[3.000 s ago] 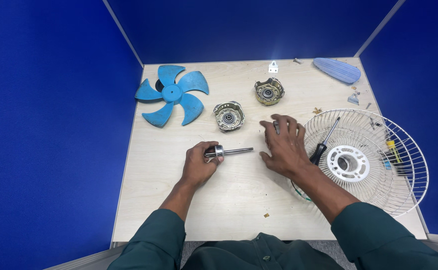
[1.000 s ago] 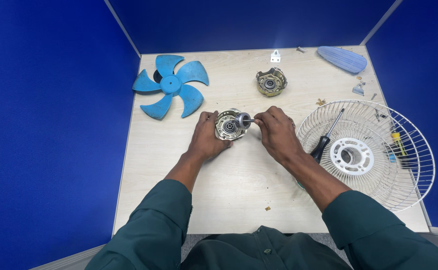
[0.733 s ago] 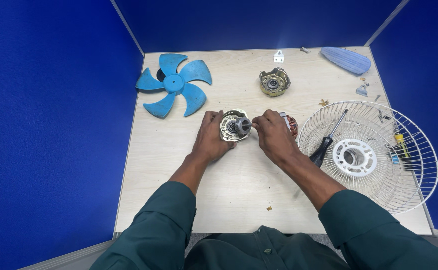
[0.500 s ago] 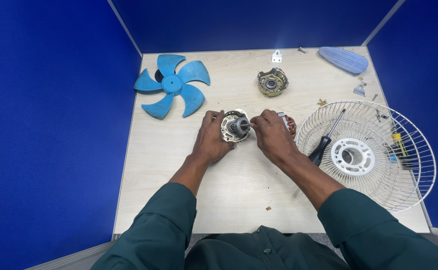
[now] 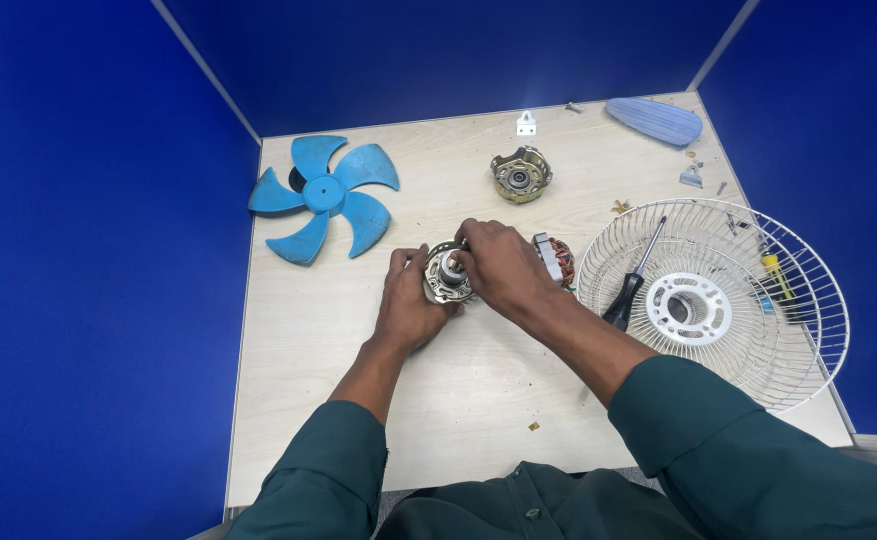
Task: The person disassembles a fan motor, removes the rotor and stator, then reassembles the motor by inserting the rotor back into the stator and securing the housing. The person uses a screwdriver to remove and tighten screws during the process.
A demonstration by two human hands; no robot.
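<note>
Right hand: the right hand [image 5: 498, 268] sits over the motor housing [image 5: 445, 276] from the right, fingers curled down on the rotor [image 5: 451, 268] at its centre, gripping it.
Left hand: the left hand [image 5: 408, 300] cups the housing's left and near rim, thumb and fingers wrapped around it, holding it steady.
Motor housing: round, metal, mid-table, lying flat with its open face up.
Rotor axis: the rotor stands upright in the housing, long axis pointing up toward the camera; its shaft tip is hidden under the right fingers.
Stator: the copper-wound stator [image 5: 556, 260] lies just right of the right hand, partly hidden behind it.
Far side: a second motor end cap [image 5: 520, 174] rests well apart, farther up the table, with a small white bracket [image 5: 526, 123] beyond it.
Left: the blue fan blade [image 5: 326, 192] lies flat, far left.
Right: the white wire fan guard [image 5: 718, 300] overhangs the right edge, a black-handled screwdriver [image 5: 634, 282] lying on its left rim.
Far right corner: a pale blue oval cover [image 5: 654, 119].
</note>
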